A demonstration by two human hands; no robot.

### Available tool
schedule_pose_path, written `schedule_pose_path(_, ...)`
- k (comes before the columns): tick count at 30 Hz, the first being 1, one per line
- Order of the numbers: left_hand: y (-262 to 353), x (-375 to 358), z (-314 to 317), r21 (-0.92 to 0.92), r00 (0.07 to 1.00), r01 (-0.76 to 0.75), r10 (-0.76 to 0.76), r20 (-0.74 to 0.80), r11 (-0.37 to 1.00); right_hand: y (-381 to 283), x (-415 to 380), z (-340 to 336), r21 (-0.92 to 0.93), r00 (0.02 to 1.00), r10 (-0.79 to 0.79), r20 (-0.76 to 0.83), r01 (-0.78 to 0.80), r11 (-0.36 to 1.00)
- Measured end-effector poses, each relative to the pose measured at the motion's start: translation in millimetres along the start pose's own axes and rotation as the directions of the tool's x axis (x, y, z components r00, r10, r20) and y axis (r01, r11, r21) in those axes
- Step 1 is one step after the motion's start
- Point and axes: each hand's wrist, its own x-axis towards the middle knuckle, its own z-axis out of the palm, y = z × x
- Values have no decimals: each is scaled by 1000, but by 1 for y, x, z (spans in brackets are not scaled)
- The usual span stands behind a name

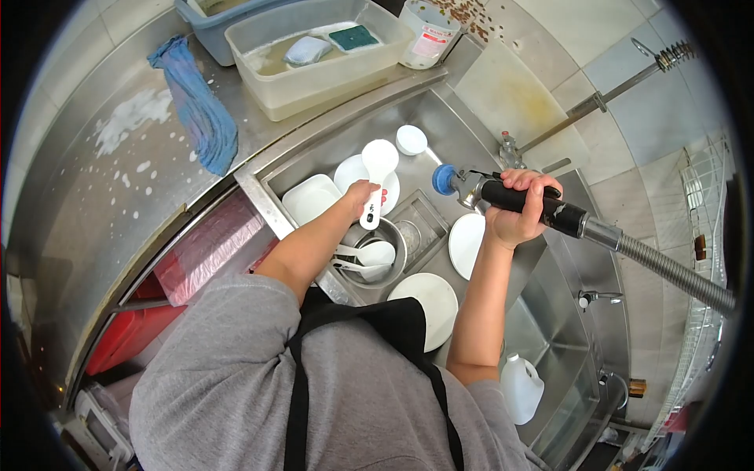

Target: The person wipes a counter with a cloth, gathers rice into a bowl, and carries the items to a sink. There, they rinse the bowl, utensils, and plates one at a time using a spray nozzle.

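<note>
My left hand [364, 199] is closed around the handle of a white serving spoon [380, 159], its bowl pointing away from me over the sink. Beneath the spoon lies a white plate [351, 169], partly covered by it. In my right hand [521, 208] is the black grip of a spray nozzle [465, 185] with a blue head, aimed left towards the spoon. A water stream does not show clearly. Close below my left hand, a metal pot [399, 235] holds more white spoons [377, 253].
White plates [428, 302], a square dish [310, 199] and a small bowl [411, 140] lie in the steel sink [440, 110]. A plastic tub [275, 86] with sponges and a blue cloth [203, 118] sit on the left counter. A white jug [521, 390] stands at lower right.
</note>
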Motion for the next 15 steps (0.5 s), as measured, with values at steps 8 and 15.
schedule_pose_path(8, -10, 18, -12, -44, 1000, 14, -14, -13, 999, 1, 9, 8, -12, 997, -75, 7, 75, 997)
schedule_pose_path(15, -4, 9, -7, -19, 1000, 6, -6, 3, 1000, -2, 7, 9, 55, 999, 35, 35, -37, 998)
